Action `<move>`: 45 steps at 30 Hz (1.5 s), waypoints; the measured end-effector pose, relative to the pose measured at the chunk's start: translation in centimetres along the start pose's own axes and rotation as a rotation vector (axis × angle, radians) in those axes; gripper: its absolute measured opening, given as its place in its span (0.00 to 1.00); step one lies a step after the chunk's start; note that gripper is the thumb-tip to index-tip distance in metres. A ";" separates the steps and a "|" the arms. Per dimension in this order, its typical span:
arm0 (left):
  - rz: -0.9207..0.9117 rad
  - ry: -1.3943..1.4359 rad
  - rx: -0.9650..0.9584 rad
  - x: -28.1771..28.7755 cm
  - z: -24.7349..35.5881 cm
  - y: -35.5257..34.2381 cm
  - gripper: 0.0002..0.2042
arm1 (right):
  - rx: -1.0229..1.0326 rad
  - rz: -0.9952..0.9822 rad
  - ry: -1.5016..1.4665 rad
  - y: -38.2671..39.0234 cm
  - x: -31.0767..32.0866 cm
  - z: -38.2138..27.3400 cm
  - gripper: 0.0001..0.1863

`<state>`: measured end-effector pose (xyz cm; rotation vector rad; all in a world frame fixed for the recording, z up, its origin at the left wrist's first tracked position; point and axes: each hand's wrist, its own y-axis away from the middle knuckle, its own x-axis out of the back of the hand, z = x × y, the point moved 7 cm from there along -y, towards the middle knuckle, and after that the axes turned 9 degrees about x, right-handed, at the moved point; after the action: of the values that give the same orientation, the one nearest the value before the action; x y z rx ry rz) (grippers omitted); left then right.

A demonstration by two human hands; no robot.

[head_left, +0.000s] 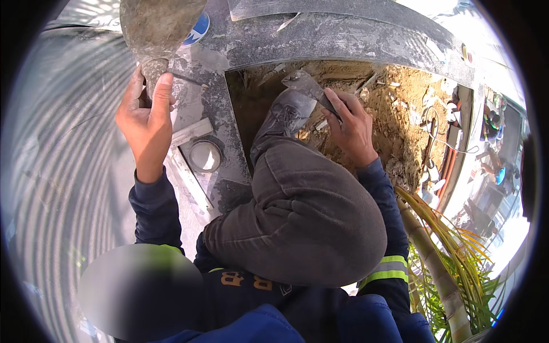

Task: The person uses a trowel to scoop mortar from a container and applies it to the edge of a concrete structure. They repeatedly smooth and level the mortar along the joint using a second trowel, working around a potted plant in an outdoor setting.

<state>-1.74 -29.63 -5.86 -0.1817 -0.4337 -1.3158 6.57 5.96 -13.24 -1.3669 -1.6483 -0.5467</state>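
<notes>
1. Trowel at the upper left, its broad, rounded, dirt-smeared blade pointing away from the person. Along the left side of the view runs a pale ridged surface.
2. Left hand, raised, grips the trowel's handle: the thumb lies along its right side and the fingers curl round from the left.
3. Blue-and-white round container, partly hidden behind the right edge of the trowel blade.
4. Round pale tin, standing on the dusty grey slab that borders the opening; a light-coloured bar lies just beyond it.
5. Dark shoe, down in the opening, below a bent leg in brown trousers that fills the middle of the view.
6. Scraper, its flat metal blade overlapping the toe of the shoe from this angle; whether the two touch, I cannot tell.
7. Right hand, over the opening, closed round the scraper's dark handle with the blade slanting up and to the left.
8. Sandy soil with pale rubble, beneath and beyond the right hand; at its right lie a bent wire and reddish pipes.
9. Leafy plant with a thick stem, at the lower right, beside the right sleeve.
</notes>
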 end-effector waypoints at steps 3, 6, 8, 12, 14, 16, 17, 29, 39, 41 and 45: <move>-0.013 0.049 0.050 -1.1 -1.7 0.1 0.21 | 0.008 0.029 -0.007 0.7 -3.5 3.3 0.25; -0.065 -0.004 0.047 -2.7 -2.0 -0.3 0.21 | -0.051 0.047 -0.054 0.8 -4.9 5.1 0.24; -0.079 -0.032 0.000 -3.9 -2.6 -0.5 0.21 | -0.054 0.044 -0.061 0.2 -5.2 5.7 0.23; -0.097 -0.083 -0.040 -6.3 -2.4 -0.8 0.22 | -0.072 0.020 -0.085 -0.8 -5.3 6.6 0.22; -0.103 -0.150 -0.067 -6.9 -2.3 -0.9 0.21 | -0.031 0.028 -0.032 -1.3 -5.1 6.4 0.21; -0.137 -0.124 0.004 -7.3 -2.4 -0.8 0.22 | -0.023 0.003 0.004 -1.8 -4.7 5.9 0.21; -0.145 -0.131 0.014 -7.3 -2.6 -0.8 0.22 | -0.020 -0.010 0.014 -1.9 -4.7 5.7 0.20; -0.182 -0.147 0.080 -8.3 -4.1 -0.3 0.27 | -0.085 -0.003 0.028 -2.9 -4.1 5.8 0.16; -0.191 -0.173 0.104 -8.5 -4.3 -0.3 0.28 | -0.035 -0.062 0.068 -3.1 -1.8 9.1 0.14; -0.190 -0.177 0.093 -8.6 -4.2 -0.4 0.28 | -0.026 -0.092 0.094 -3.4 -1.6 9.4 0.14; -0.179 -0.189 0.094 -8.4 -4.3 -0.5 0.28 | -0.018 -0.090 0.085 -3.3 -1.0 10.6 0.14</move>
<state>-2.87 -23.86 -13.20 -0.1929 -0.6834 -1.4560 -0.25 12.83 -18.67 -1.2695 -1.6450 -0.6647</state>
